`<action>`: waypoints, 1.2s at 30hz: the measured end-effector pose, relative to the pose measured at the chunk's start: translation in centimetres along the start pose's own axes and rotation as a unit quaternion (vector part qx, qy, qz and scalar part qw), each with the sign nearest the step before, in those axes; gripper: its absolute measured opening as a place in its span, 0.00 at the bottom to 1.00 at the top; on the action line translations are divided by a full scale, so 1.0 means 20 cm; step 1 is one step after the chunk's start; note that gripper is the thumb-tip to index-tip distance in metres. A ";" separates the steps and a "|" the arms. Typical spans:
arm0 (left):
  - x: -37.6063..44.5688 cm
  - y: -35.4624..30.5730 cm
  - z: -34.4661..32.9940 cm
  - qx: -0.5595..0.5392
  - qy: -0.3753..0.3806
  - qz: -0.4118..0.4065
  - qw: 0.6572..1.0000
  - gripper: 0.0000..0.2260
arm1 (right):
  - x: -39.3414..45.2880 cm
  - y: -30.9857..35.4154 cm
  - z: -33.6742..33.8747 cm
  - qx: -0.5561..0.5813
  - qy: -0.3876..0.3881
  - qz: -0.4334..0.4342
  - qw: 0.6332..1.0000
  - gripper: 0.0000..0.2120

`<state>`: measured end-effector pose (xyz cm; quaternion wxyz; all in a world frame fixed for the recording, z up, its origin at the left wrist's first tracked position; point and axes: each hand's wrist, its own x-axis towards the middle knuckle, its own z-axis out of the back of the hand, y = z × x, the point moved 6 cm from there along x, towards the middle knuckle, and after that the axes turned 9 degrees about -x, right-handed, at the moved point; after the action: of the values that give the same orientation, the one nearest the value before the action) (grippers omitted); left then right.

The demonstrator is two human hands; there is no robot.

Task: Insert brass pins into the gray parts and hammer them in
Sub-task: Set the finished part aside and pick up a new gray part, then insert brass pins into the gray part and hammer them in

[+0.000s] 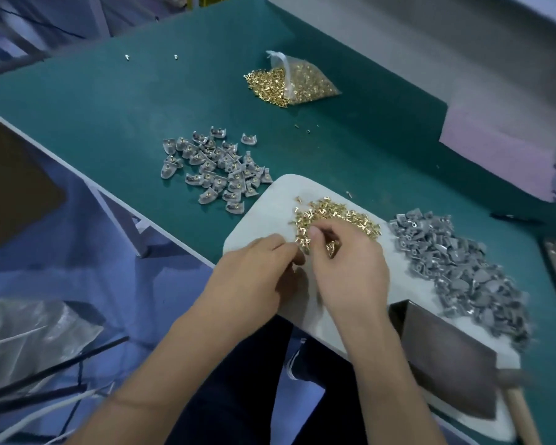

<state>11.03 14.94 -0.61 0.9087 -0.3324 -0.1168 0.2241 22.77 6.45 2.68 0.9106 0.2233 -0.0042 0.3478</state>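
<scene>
One view only, head-worn, wide-angle. Looks forward and down over the forearms, tilted, table edge running diagonally. Both hands, left hand (254,271) and right hand (347,264), sit close, low centre. Table (109,107) stretches beyond them; floor shows left of the hands.

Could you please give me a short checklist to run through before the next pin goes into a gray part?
1. Loose pins within reach on the pad: ok.
2. Right hand holding a pin: cannot tell, fingers curled in the pile.
3. Left hand holding a gray part: cannot tell.
4. Unpinned gray parts close by: ok.
5. Hammer at hand: ok.
6. Finished pile kept apart: ok.
</scene>
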 end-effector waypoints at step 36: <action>0.01 -0.19 -0.17 -0.105 0.013 -0.030 0.994 0.04 | -0.32 -0.53 0.29 0.006 -0.152 -0.040 0.988 0.05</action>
<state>13.67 10.71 -0.66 0.8764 -0.4255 -0.1375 0.1787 25.50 -6.82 2.54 0.9114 0.2790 -0.1309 0.2728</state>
